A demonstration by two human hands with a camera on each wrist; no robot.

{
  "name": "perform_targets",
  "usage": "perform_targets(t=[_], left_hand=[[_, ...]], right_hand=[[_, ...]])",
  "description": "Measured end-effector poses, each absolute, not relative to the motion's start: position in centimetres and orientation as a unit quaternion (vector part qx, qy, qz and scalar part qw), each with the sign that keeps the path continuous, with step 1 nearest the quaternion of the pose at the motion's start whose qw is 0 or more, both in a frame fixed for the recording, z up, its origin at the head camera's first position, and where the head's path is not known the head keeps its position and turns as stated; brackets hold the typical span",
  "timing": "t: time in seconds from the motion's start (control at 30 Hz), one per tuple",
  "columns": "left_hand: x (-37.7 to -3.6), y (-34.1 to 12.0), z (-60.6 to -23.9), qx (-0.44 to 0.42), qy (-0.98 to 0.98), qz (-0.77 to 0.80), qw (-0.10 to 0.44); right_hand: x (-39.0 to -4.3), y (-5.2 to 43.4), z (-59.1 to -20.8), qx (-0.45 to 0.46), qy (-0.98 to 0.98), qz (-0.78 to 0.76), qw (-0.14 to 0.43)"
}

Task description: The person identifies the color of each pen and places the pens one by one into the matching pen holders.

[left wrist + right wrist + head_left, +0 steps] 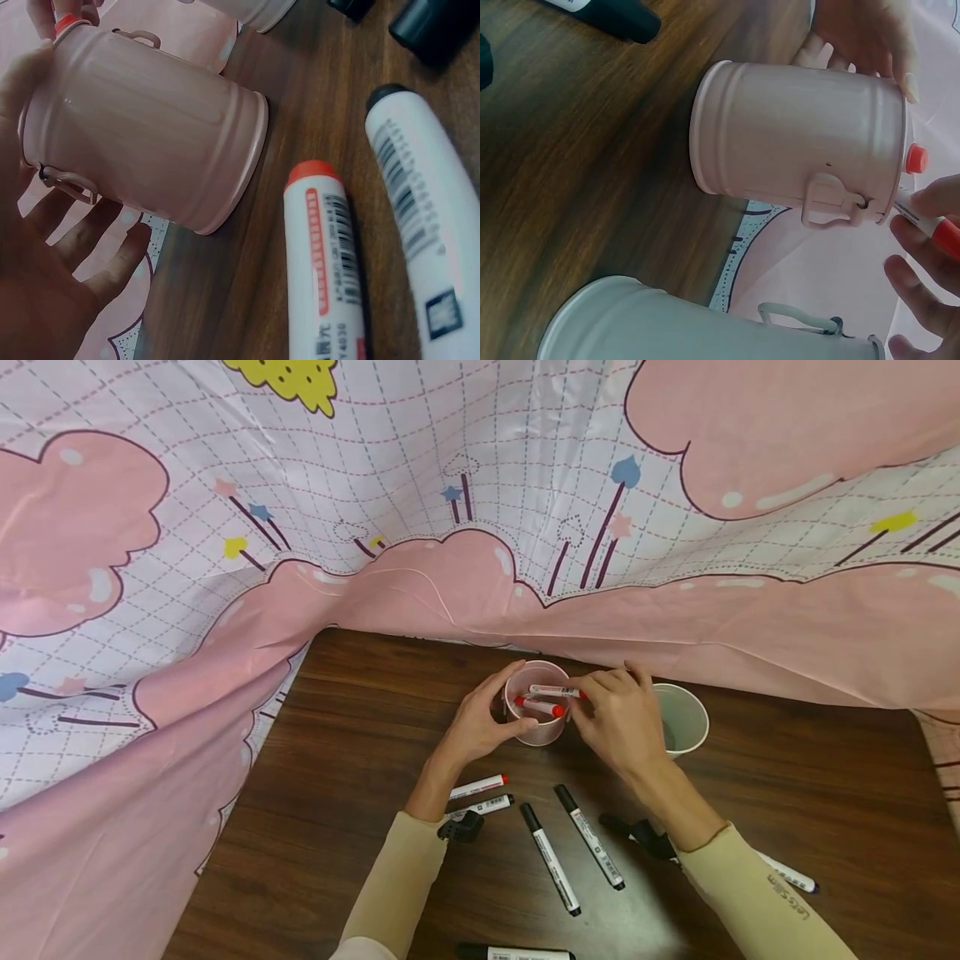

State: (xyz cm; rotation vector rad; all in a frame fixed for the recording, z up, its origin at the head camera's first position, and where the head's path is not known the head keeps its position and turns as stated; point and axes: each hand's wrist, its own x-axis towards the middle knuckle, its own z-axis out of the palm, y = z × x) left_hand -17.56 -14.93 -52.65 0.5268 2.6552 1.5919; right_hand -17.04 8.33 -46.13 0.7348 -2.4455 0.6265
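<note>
A small pink bucket (534,736) with side handles stands near the back of the table. My left hand (476,718) holds it from the left, thumb at the rim and fingers around the far side. At the opposite side of the rim, my right hand (621,720) pinches a white marker with a red cap (922,223) between thumb and fingertips. That marker lies slanted across the bucket's mouth, its far end inside. Another red-capped marker (542,706) leans within the bucket, its red end (916,158) just above the rim.
A pale green bucket (681,717) stands right of the pink one, beside my right hand. Below my left wrist lie a red marker (480,787) and a black marker (487,807). More black markers (551,860) lie nearer me. A patterned curtain (420,585) hangs behind the table.
</note>
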Motion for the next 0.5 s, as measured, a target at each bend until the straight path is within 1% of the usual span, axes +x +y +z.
perform_targets(t=[0.23, 0.5], left_hand=[[-17.5, -14.91, -52.56, 0.166, 0.845, 0.508, 0.005], [-17.51, -14.92, -52.57, 0.166, 0.849, 0.501, 0.01]], right_hand=[[-17.05, 8.31, -46.41, 0.273, -0.898, 0.235, 0.251], [-17.13, 8.3, -46.76, 0.269, -0.903, 0.242, 0.23]])
